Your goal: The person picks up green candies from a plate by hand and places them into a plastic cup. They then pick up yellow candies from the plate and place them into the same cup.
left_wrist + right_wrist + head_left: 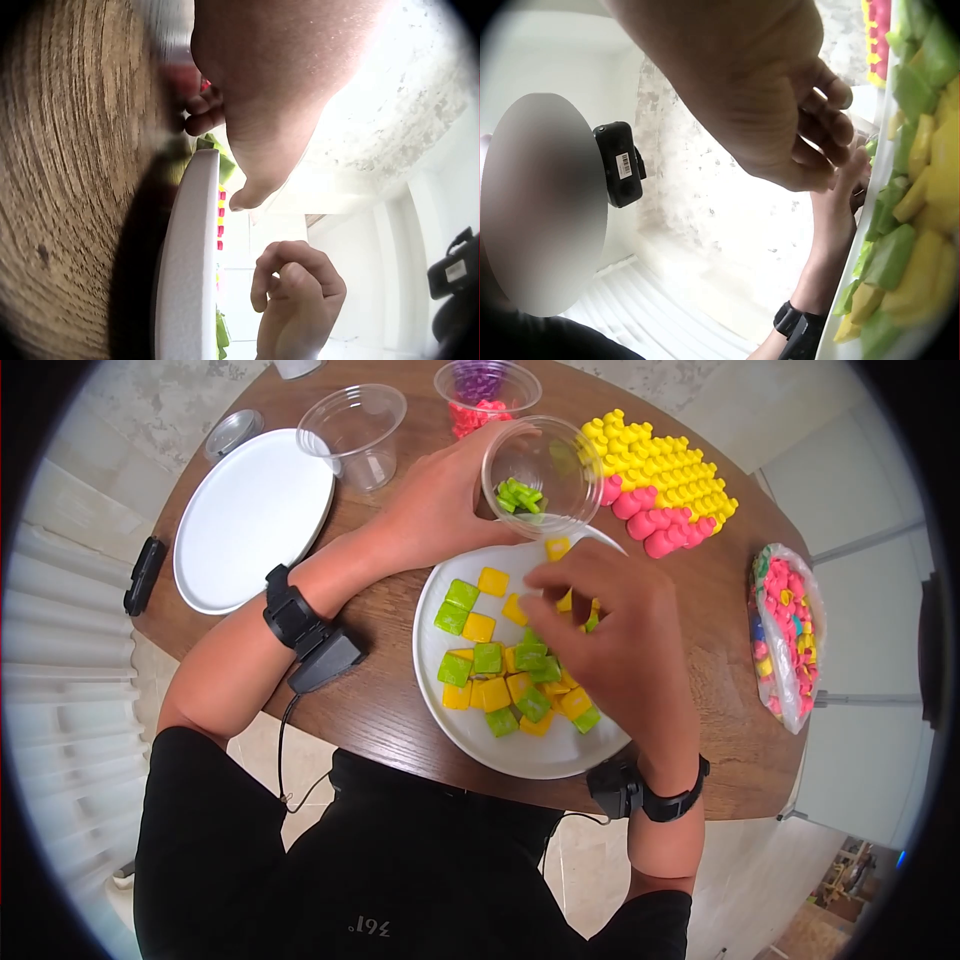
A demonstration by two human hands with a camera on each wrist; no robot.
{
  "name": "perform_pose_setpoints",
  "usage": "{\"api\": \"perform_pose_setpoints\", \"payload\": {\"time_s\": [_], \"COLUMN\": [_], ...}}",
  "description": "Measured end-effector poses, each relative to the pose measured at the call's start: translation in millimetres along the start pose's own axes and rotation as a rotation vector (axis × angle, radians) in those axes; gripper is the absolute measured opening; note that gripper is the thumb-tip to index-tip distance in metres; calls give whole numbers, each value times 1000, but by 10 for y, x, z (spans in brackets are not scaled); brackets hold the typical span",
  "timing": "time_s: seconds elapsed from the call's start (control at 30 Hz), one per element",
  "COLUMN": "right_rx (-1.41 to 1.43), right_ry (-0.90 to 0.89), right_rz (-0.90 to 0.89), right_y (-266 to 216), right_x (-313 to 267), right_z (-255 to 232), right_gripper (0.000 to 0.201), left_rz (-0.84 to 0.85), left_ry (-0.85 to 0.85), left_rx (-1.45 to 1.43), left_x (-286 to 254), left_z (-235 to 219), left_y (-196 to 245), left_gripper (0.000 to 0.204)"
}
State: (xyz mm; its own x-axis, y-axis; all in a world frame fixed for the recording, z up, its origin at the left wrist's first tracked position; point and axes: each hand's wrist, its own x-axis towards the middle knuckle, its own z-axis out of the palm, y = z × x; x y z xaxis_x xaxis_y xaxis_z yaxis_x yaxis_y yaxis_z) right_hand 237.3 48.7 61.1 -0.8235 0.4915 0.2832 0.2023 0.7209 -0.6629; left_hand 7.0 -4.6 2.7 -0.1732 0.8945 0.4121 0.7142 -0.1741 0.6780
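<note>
A clear plastic cup (pixel 545 475) with green pieces (pixel 520 496) in its bottom is tilted over the far rim of a round white plate (pixel 440 705). My left hand (pixel 440 500) grips this cup from its left side. Green and yellow squares (pixel 487 657) lie scattered and partly stacked on the plate. Above the plate's right half hangs my right hand (pixel 620 625), its fingers loosely bent beside the cup. The left wrist view shows a gap between the right hand's (pixel 300 300) thumb and fingers, with no piece visible there. The right wrist view hides part of its fingertips.
An oval white plate (pixel 255 520) and an upright clear cup (pixel 365 445) stand at the left. Another cup (pixel 487 390) with purple and pink pieces is at the back. Yellow and pink bottle-shaped pieces (pixel 660 475) stand in rows; a bag (pixel 785 630) of coloured pieces lies far right.
</note>
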Motion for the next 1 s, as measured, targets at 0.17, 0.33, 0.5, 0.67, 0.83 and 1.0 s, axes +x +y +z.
{"api": "perform_pose_setpoints", "payload": {"time_s": [0.17, 0.33, 0.5, 0.67, 0.83, 1.0], "right_rx": [-111, -196, -185, -173, -140, -8], "right_ry": [-258, -277, -289, -261, -221, -15], "right_rz": [-21, -75, 0, 3, 5, 34], "right_y": [-47, 3, -31, 4, 48, 48], "right_x": [-73, -128, -103, -76, -67, -49], "right_z": [-64, -63, -75, -60, -45, -1], "right_gripper": [25, 25, 21, 17, 13, 6], "left_rz": [22, 49, 119, -26, -2, -10], "left_ry": [-9, 46, 66, -25, -18, -21], "left_rx": [-35, -81, -48, -140, -114, -110], "left_x": [19, 18, 30, 16, 12, 19], "left_z": [3, 45, 70, 14, 15, 10], "left_y": [-18, -98, -161, -41, -63, -39], "left_gripper": [98, 96, 98, 99, 99, 98]}}
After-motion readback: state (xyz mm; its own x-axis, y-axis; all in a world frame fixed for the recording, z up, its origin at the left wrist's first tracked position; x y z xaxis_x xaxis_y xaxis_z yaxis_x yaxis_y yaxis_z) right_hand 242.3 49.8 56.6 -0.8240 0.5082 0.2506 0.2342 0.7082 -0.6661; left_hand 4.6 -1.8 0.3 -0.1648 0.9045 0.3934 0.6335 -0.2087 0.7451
